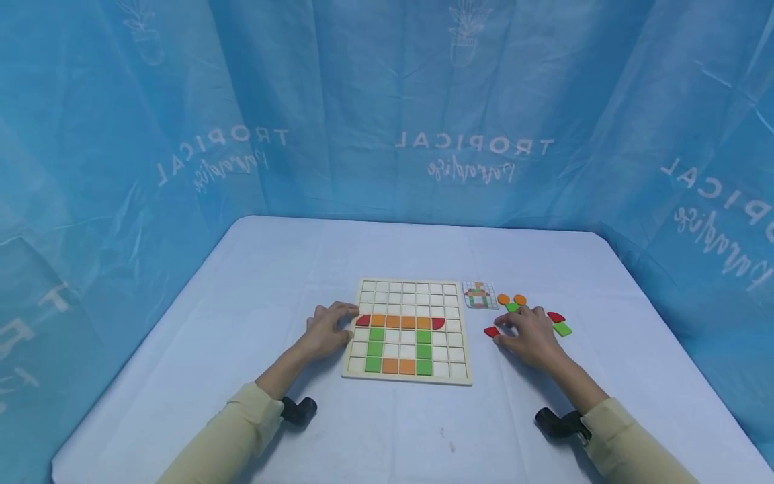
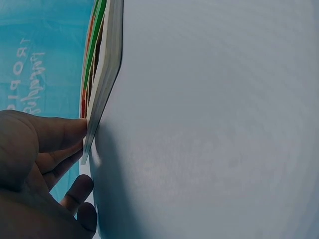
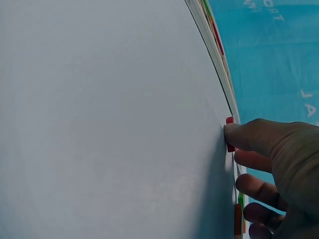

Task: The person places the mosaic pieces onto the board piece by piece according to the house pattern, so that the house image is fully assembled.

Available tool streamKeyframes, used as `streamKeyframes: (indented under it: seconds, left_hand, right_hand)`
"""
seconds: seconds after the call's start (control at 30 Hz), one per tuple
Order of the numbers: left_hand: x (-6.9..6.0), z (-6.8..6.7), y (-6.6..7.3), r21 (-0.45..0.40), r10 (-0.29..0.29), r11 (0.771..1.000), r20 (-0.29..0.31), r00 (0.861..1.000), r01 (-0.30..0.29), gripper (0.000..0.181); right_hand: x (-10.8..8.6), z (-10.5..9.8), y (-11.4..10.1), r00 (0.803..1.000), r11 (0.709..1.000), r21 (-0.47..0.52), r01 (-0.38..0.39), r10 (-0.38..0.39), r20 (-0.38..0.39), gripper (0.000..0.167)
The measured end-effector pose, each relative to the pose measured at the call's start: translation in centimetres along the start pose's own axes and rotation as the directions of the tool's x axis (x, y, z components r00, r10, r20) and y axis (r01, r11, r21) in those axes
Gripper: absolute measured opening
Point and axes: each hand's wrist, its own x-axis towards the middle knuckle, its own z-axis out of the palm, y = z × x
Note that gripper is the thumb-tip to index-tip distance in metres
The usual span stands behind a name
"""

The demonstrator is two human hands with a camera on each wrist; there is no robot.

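Counts, visible items only. Board: 1, gridded 7 × 7, so 49 cells. Seated in it: orange squares, 6; green squares, 6; red quarter-round pieces, 2. Subtotal 14, leaving white cells at 35. Loose on the table, n = 1: orange discs, 2; loose green pieces, 2; loose red pieces, 2, one at the right hand. Subtotal 6; any under that hand are hidden, uncounted. Colour totals: orange 8, green 8, red 4. Pattern card: 1.
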Motion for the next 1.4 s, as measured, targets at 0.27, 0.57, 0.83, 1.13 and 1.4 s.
streamKeyframes:
  seconds: [0.27, 0.57, 0.83, 1.13, 1.4]
  left_hand:
    - [0.0, 0.0, 0.1, -0.006, -0.001, 1.0, 0.0, 1.0, 0.001, 0.046]
    - [0.2, -0.2, -0.1, 0.01, -0.007, 1.0, -0.003, 1.0, 0.007, 0.045]
    - [0.0, -0.1, 0.1, 0.004, 0.0, 1.0, 0.003, 1.0, 0.0, 0.047]
    - [0.0, 0.1, 0.1, 0.005, 0.005, 1.0, 0.004, 1.0, -0.006, 0.046]
    - [-0.1, 0.1, 0.1, 0.002, 0.0, 1.0, 0.003, 1.0, 0.0, 0.045]
  right_hand:
    - [0.3, -0.2, -0.3, 0.999, 1.0, -0.016, -0.021, 0.022, 0.048, 0.031]
    - [-1.1, -0.4, -0.4, 0.998, 1.0, 0.003, -0.013, 0.013, 0.056, 0.032]
    - [-0.1, 0.1, -0.4, 0.999, 1.0, 0.005, 0.005, -0.005, 0.045, 0.036]
    - [0.8, 0.3, -0.7, 0.995, 0.999, -0.012, 0.049, -0.047, 0.093, 0.035]
    - [0.2, 0.3, -0.5, 0.994, 0.996, 0.013, 0.083, -0.084, 0.064, 0.032]
